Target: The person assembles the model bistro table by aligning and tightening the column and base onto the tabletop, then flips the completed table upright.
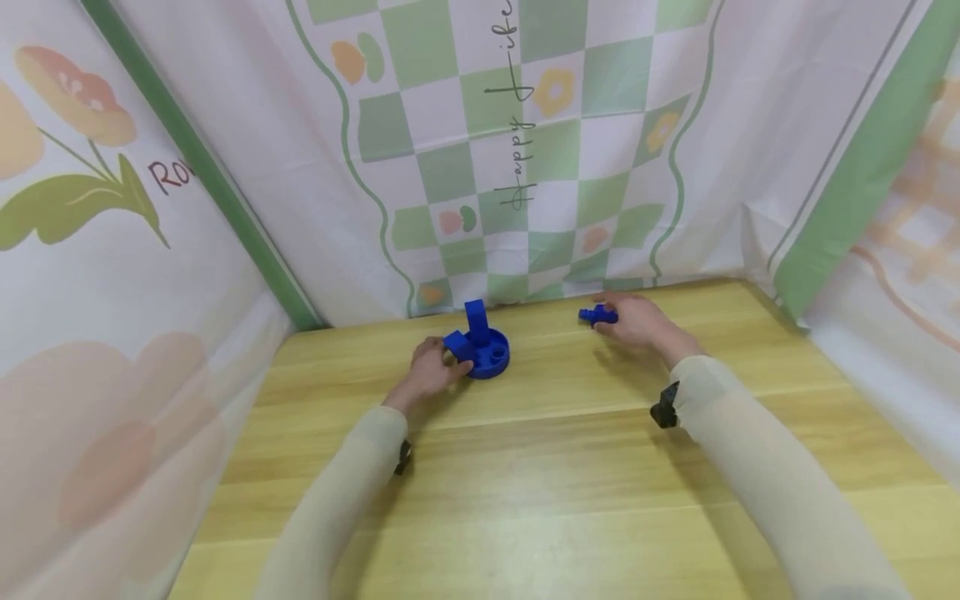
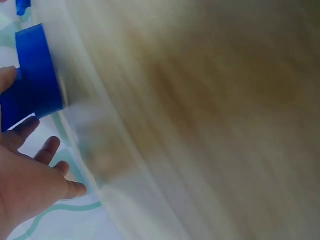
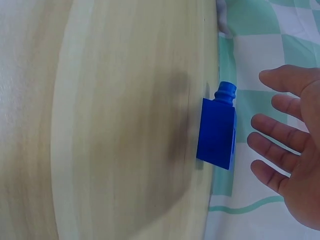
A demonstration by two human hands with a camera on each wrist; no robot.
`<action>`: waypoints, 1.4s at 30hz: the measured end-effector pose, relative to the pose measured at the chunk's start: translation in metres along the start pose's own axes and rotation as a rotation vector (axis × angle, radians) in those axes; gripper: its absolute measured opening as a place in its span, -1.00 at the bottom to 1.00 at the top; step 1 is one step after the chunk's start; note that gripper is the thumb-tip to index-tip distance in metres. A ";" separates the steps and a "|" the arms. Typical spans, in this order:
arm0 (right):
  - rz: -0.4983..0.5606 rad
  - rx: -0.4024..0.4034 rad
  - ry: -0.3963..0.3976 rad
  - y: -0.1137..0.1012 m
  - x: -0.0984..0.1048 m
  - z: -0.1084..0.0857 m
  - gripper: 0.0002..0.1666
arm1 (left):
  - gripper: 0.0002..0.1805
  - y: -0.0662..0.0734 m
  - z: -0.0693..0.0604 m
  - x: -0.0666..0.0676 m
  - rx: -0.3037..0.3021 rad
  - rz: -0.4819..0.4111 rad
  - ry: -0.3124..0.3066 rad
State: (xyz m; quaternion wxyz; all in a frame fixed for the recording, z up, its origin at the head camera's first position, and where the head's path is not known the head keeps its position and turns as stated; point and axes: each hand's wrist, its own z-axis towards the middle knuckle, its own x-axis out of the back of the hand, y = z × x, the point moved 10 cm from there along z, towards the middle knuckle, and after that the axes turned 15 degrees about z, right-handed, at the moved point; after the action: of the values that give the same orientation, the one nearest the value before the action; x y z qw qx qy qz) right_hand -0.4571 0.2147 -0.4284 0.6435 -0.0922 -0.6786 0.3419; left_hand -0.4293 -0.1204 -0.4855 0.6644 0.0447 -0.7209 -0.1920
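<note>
In the head view, my left hand point(image 1: 430, 372) pinches the near left side of a round blue part point(image 1: 491, 364), which has two raised blue blocks. The left wrist view shows the thumb of my left hand point(image 2: 30, 175) against the blue part point(image 2: 40, 70), the index finger at its lower edge and the other fingers spread. My right hand point(image 1: 637, 321) is around a small blue piece point(image 1: 603, 315) with a ribbed stub. From the right wrist, this piece point(image 3: 216, 132) stands apart from my right hand point(image 3: 297, 135), whose fingers are spread and relaxed.
The light wooden table point(image 1: 517, 483) ends at a hanging cloth point(image 1: 555, 167) with green checks, just behind the blue parts. More printed cloth hangs at the left and right sides. Dark devices are strapped at both wrists.
</note>
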 end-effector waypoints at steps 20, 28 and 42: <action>0.023 -0.110 0.043 0.046 0.006 -0.004 -0.32 | -0.29 -0.014 0.002 0.001 0.024 -0.152 0.057; -0.020 -0.099 0.018 0.049 0.003 -0.004 -0.29 | -0.26 -0.011 0.002 0.001 0.018 -0.170 0.037; -0.032 -0.148 -0.005 0.060 -0.001 -0.006 -0.37 | -0.25 -0.008 0.002 0.003 0.021 -0.194 0.041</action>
State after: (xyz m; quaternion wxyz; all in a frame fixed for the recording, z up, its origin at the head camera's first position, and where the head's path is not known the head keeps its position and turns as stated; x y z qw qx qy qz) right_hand -0.4702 0.2608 -0.4642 0.6387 -0.1279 -0.7049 0.2808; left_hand -0.4331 -0.1280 -0.4854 0.6570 0.1250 -0.7012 -0.2470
